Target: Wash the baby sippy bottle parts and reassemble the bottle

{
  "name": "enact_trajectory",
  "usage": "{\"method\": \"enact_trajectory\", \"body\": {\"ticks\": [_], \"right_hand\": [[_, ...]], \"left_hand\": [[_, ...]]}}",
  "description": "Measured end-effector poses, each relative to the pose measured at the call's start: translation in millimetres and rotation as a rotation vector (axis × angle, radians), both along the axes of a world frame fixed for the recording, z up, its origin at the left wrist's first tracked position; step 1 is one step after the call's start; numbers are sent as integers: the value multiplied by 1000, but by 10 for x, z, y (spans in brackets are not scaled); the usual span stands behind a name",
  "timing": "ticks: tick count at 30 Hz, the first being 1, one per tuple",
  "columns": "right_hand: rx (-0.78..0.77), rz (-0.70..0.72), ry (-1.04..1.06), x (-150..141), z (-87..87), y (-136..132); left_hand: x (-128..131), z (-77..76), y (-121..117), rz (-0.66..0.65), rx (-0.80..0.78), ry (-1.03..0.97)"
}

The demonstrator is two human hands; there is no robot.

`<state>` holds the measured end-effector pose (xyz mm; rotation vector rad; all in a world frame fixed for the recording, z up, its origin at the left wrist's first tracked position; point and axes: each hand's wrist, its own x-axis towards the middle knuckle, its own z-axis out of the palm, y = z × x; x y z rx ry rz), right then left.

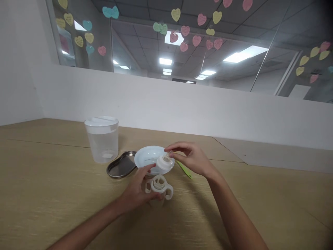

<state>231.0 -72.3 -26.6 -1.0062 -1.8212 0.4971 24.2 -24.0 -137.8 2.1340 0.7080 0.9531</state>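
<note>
My right hand pinches the clear silicone teat between thumb and fingertips. The teat stands in a white screw collar, which is held above a pale blue-white plate. My left hand is wrapped around a white two-handled baby bottle, which stands on the wooden table in front of the plate. My left fingers hide part of the bottle. Its lower body is also hard to see.
A clear plastic jug with a white lid stands at the left. A stainless steel kidney-shaped tray lies next to the plate. A green spatula-like handle lies under my right wrist. A white wall runs behind the table.
</note>
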Motion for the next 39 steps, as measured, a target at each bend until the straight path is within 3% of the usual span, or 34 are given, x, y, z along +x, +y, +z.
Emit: {"method": "enact_trajectory", "body": {"ticks": [3,8,15,18,22,31,39], "right_hand": [[76,-53,112,14,37,-26],[213,-117,310,23,87,-46],[270,-163,541,95,83,72],[277,-223,675,190,62,151],[303,-295,777,366,44,213],[219,-337,699,408,8,255],[187,-368,642,330,14,233]], "left_hand": [[2,256,28,137,192,-5],[207,694,47,166,243,-21],[483,1011,149,-45,-66,-145],[471,1091,241,-54,-110,-175],[402,1068,401,51,-47,-123],[359,715,825,214,236,334],[393,591,888,305,306,524]]}}
